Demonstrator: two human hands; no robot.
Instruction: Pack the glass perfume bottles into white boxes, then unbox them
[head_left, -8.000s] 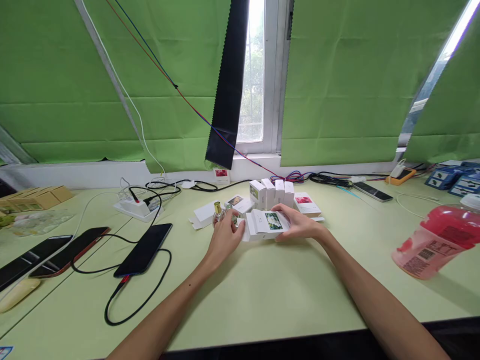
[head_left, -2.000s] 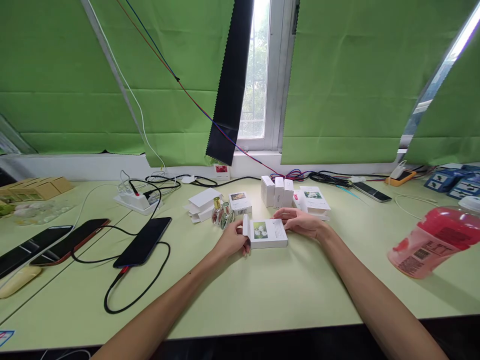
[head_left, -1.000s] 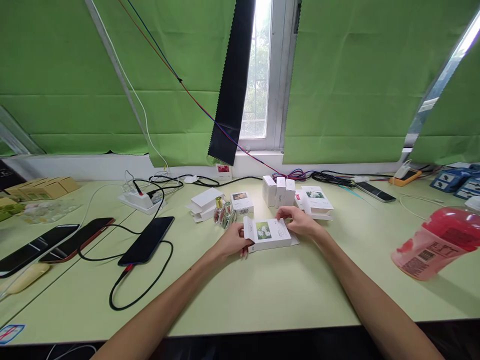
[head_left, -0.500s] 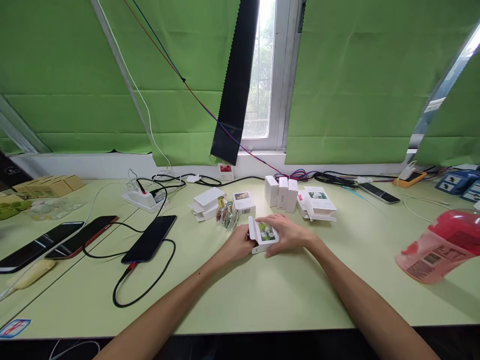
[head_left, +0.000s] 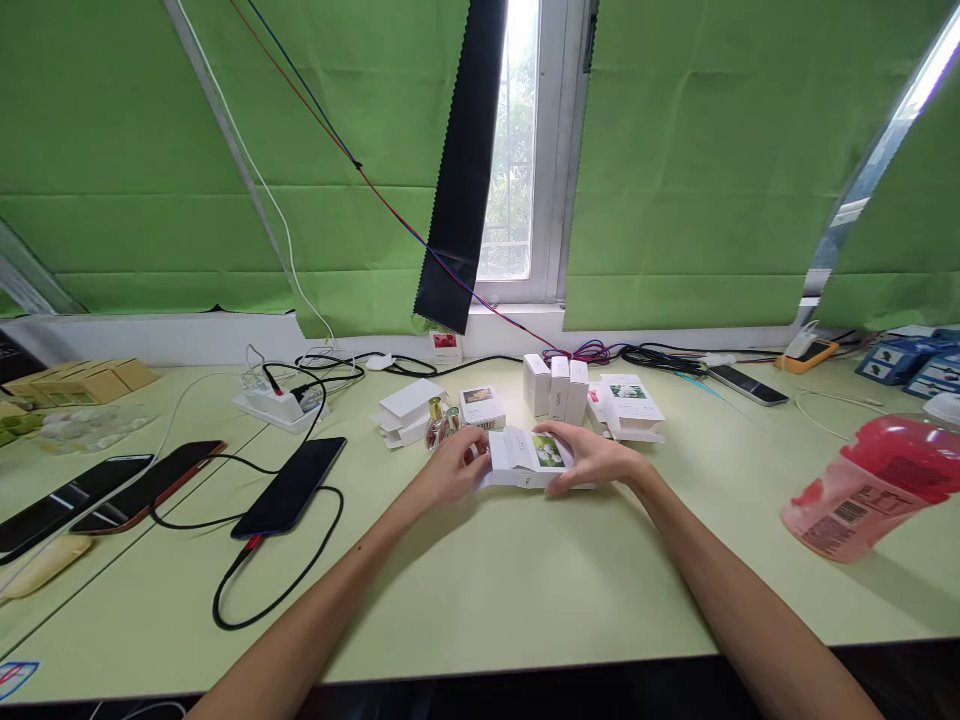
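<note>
A small white carton (head_left: 552, 452) with a white-flower picture lies level in front of me, low over the table. My right hand (head_left: 592, 456) grips its right end, thumb along the near side and fingers over the far edge. At the left end, white folded card (head_left: 507, 450) sticks out, and my left hand (head_left: 450, 466) pinches it. Whether that card is an insert or a flap I cannot tell. Just behind my left hand stand small glass perfume bottles (head_left: 434, 428), one gold-capped, partly hidden. A closed white box (head_left: 482, 402) lies behind the carton.
Upright white boxes (head_left: 556, 388) and flat opened cartons (head_left: 631, 402) stand behind my right hand; more folded white cartons (head_left: 409, 405) are left. Phones (head_left: 291, 487), cables and a power strip (head_left: 274, 408) lie left. A pink-red container (head_left: 862, 490) stands right.
My left hand has drawn left, away from the carton, and white card now extends from that end. My right hand still grips the carton. The camera view has shifted slightly.
</note>
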